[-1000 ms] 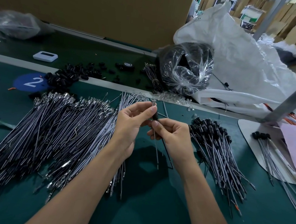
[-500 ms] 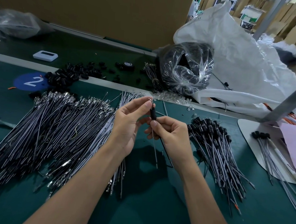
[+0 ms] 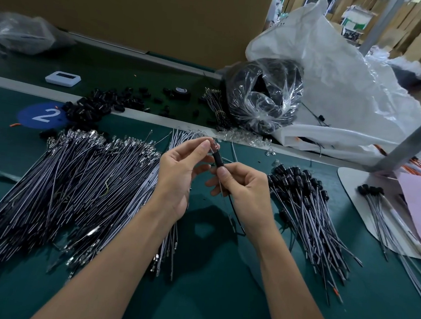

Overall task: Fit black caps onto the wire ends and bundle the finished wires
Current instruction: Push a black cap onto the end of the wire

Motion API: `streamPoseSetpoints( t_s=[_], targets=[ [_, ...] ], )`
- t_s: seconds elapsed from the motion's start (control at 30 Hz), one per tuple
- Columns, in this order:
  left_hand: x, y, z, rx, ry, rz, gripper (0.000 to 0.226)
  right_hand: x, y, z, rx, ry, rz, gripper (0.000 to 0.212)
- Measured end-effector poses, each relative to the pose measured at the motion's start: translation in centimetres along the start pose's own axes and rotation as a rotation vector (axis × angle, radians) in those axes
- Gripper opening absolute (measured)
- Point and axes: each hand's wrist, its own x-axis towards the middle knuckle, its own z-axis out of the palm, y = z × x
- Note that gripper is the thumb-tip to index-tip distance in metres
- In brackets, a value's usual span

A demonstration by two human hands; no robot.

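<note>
Nearest the camera, my two forearms converge over the green mat (image 3: 203, 300). My left hand (image 3: 179, 174) pinches the upper metal tip of a single wire (image 3: 233, 209) between thumb and forefinger. My right hand (image 3: 247, 188) pinches the same wire just beneath a black cap (image 3: 217, 158), its other fingers curled. The cap sits on the wire near its top end, between the two pinches and above the mat; whether it is fully seated I cannot tell.

Progress, as I judge it: early. To my left lies the uncapped pile (image 3: 73, 184), by far the larger, its bare terminals pointing away from me. To my right lies the capped pile (image 3: 310, 210), much smaller and loose, not tied. Further right, a small capped bunch (image 3: 374, 200) rests on a white base plate (image 3: 350, 188); whether it is tied I cannot tell. Most of the capping and, it seems, nearly all of the bundling remain.

Beyond the hands, loose black caps (image 3: 93, 107) are heaped beside a blue number-2 marker (image 3: 42, 115), well apart from my right hand, so each refill is a reach across the uncapped pile. Small clear pieces (image 3: 242, 138) lie along the rail (image 3: 144, 114). Behind it stand a white device (image 3: 62, 78), a clear bag of black parts (image 3: 264, 95) and a large white sack (image 3: 340, 76). A slanted metal post (image 3: 417, 138) crowds the right side.
</note>
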Motion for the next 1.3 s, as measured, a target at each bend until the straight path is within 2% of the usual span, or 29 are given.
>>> streamPoseSetpoints(
  t_s=[0.57,0.87,1.3],
  targets=[
    [0.21,-0.53,-0.22,-0.049,-0.04,-0.018,0.008,0.07,0.37,-0.13,-0.049,0.054,-0.014,0.005],
    [0.16,-0.49,-0.36,-0.098,-0.088,-0.014,0.016,0.13,0.36,-0.21,-0.057,0.078,-0.026,0.004],
    [0.1,-0.49,-0.28,-0.082,-0.05,-0.004,0.017,0.09,-0.01,-0.07,-0.097,0.13,-0.039,0.008]
  ],
)
